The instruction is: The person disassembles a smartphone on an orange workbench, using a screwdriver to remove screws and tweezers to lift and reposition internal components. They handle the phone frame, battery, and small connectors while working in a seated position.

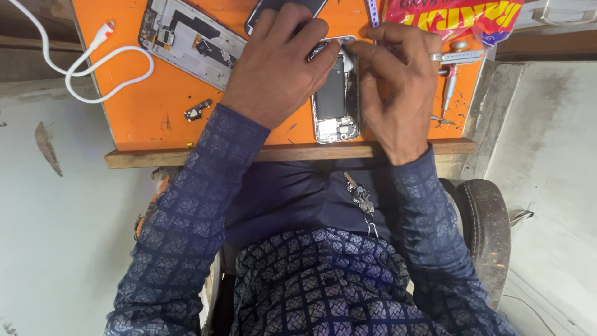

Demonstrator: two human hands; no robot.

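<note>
Nearest, a small bunch of metal keys [360, 196] on the dark-blue lap, below the wooden front edge of the orange worktop [155, 118]. Just beyond, an opened silver smartphone with bare internals [336, 102], long axis running away from the body. Left hand [277, 68] spread over its far left corner, pressing, clasping nothing. Right hand [398, 87] alongside, fingertips pinched at the top edge; whatever sits in that pinch cannot be told. Second stripped phone frame [189, 40] well apart, far left
</note>
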